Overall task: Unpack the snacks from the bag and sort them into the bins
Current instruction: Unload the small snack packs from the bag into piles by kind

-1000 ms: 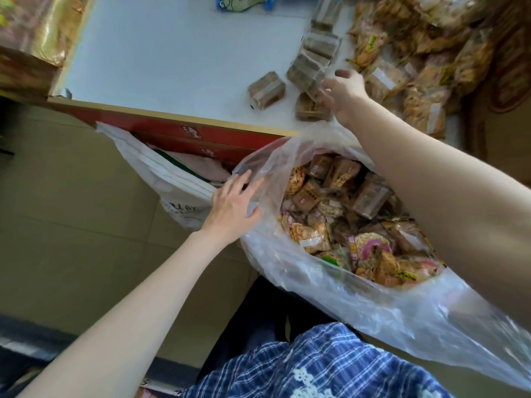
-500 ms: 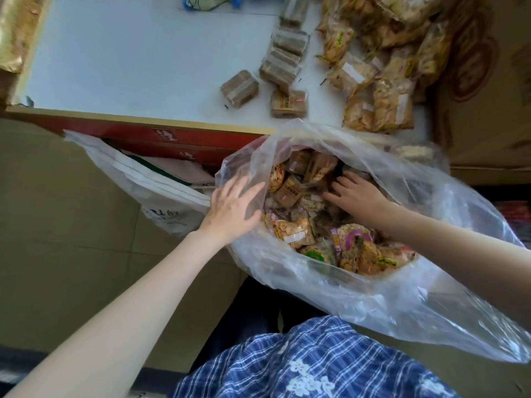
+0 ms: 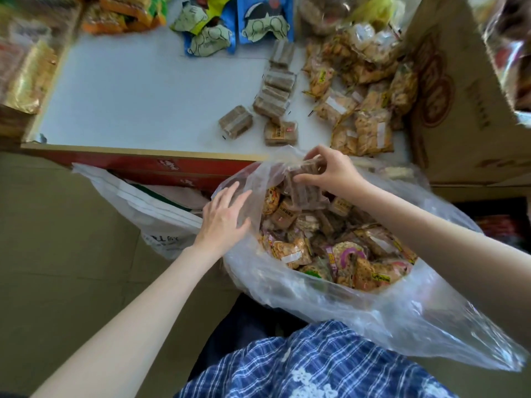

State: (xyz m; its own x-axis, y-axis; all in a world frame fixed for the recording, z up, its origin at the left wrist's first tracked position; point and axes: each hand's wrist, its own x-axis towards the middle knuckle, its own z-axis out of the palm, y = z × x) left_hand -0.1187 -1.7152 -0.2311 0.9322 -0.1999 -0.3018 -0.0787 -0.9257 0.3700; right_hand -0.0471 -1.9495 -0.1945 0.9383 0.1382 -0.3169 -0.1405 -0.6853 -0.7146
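Seen from above by a head-worn camera, a white table top (image 3: 138, 90) fills the upper half of the view, with a red edge along its near side. To its right stands a large brown cardboard box (image 3: 459, 116) with a printed round logo. Below the table, a big clear plastic bag (image 3: 388, 308) sits open in front of the person, packed with small wrapped snacks (image 3: 330, 245) in tan, pink and orange wrappers. A white plastic bag (image 3: 149, 208) hangs just left of it, against the table's red edge. A blue plaid garment (image 3: 316, 366) shows at the bottom.

On the table's right side lies a heap of tan cracker packets (image 3: 365, 101), close to the box. Just left of that heap, brown wrapped bars (image 3: 275, 90) lie in a loose row, with one bar (image 3: 235, 122) a little apart to the left. Blue and green snack pouches (image 3: 238, 21) lie at the far edge, and orange packets (image 3: 120, 12) sit at the far left.

The right hand (image 3: 330, 170) is at the bag's far rim, fingers curled around a bundle of brown bars (image 3: 301, 182), which is above the other snacks and partly veiled by the plastic. The left hand (image 3: 227, 216) rests flat with straight fingers against the bag's left rim, grasping nothing.
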